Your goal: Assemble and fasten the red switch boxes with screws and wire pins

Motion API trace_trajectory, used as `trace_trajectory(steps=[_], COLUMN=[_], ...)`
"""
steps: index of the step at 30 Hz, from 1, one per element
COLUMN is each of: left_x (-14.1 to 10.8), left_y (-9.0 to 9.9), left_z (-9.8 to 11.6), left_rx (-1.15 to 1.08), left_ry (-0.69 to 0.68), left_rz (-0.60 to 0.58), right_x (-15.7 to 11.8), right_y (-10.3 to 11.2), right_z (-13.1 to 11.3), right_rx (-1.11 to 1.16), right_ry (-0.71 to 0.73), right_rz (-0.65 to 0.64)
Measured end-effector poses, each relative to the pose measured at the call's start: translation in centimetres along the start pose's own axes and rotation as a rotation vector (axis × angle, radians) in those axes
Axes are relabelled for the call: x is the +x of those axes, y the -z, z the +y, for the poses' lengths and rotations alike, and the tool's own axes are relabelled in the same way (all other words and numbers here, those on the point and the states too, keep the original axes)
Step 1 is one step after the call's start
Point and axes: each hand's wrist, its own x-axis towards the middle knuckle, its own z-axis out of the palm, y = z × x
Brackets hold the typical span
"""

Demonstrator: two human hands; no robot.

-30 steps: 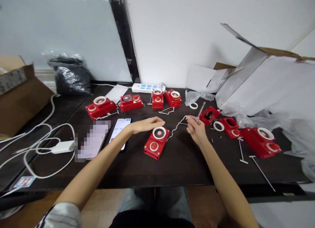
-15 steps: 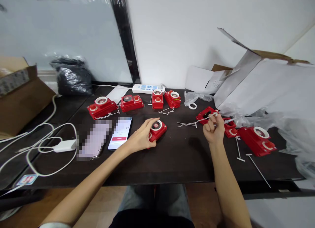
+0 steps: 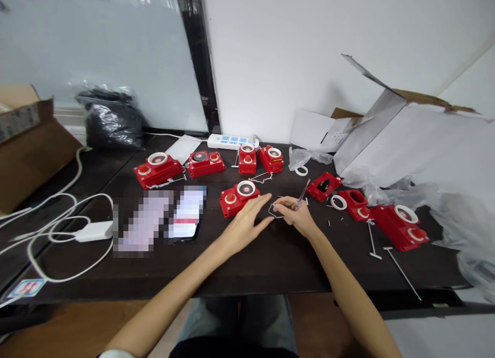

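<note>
Left grip (image 3: 245, 230): wide, thumb apart from extended fingers; 1 red alarm unit (image 3: 235, 199) lies on the worktop (image 3: 247, 275) just beyond it, contact unclear. Right grip (image 3: 291, 212): closed, pinching 1 white cord (image 3: 276, 216) and holding 1 slim tool (image 3: 304, 189), tip upward. Right of that grip: 1 open red shell (image 3: 317, 189), 1 white ring (image 3: 334, 201). Beyond the grips: 4 red units (image 3: 247, 167), 1 power strip (image 3: 216, 141). Left of the left grip: 1 phone (image 3: 188, 211), screen lit.

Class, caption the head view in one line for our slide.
Right hand holds a slim tool beside white cord; left hand, open, near a red unit.
</note>
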Motion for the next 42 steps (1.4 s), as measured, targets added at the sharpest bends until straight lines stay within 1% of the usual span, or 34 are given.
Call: trace_trajectory(steps=[2,3,5,8,11,15,19,21,23,25,27,28,30,33,36,39,42], left_x=[0.0,0.1,0.1,-0.1,-0.4,-0.4,-0.3,-0.5,-0.7,-0.7,-0.4,-0.1,1.0,3.2,5.7,8.3,11.0], left_y=[-1.8,-2.4,-2.9,-2.7,-2.4,-2.3,-2.4,-2.4,-2.5,-2.8,-3.3,-3.6,-4.3,-5.7,-7.3,-8.6,-9.7], left_z=[0.1,-0.1,-0.5,-1.1,-1.4,-1.4,-1.7,-1.8,-1.7,-1.5,-1.0,-0.7,0.0,0.7,0.8,0.7,0.9], left_rx=[-0.152,-0.216,-0.302,-0.329,-0.332,-0.342,-0.328,-0.323,-0.317,-0.292,-0.231,-0.182,-0.048,0.133,0.173,0.182,0.173], left_ry=[0.071,0.109,0.172,0.234,0.271,0.292,0.278,0.281,0.291,0.287,0.253,0.227,0.17,0.108,0.091,0.099,0.124], left_rz=[0.073,0.109,0.164,0.201,0.212,0.218,0.208,0.189,0.171,0.141,0.075,0.029,-0.069,-0.152,-0.174,-0.175,-0.162], right_x=[-0.1,-0.1,-0.1,0.0,0.0,0.0,0.0,0.1,0.3,0.5,0.6,0.5,0.2,-0.8,-1.8,-2.4,-2.8], right_y=[-0.1,-0.1,-0.2,-0.3,-0.5,-0.6,-0.6,-0.4,0.3,1.7,3.5,4.5,6.4,8.7,10.3,11.2,11.8], right_z=[0.3,0.5,0.9,1.3,1.3,0.9,0.9,0.9,0.6,0.1,-0.7,-1.1,-1.8,-2.5,-2.7,-2.7,-2.5], right_rx=[-0.032,-0.047,-0.072,-0.105,-0.135,-0.187,-0.26,-0.304,-0.36,-0.435,-0.532,-0.586,-0.689,-0.796,-0.843,-0.862,-0.891], right_ry=[-0.004,-0.006,-0.011,-0.024,-0.025,-0.011,0.002,0.011,0.032,0.061,0.081,0.08,0.056,-0.016,-0.095,-0.172,-0.222], right_rz=[-0.023,-0.028,-0.037,-0.056,-0.056,-0.04,-0.016,0.012,0.068,0.16,0.267,0.31,0.351,0.332,0.273,0.201,0.191])
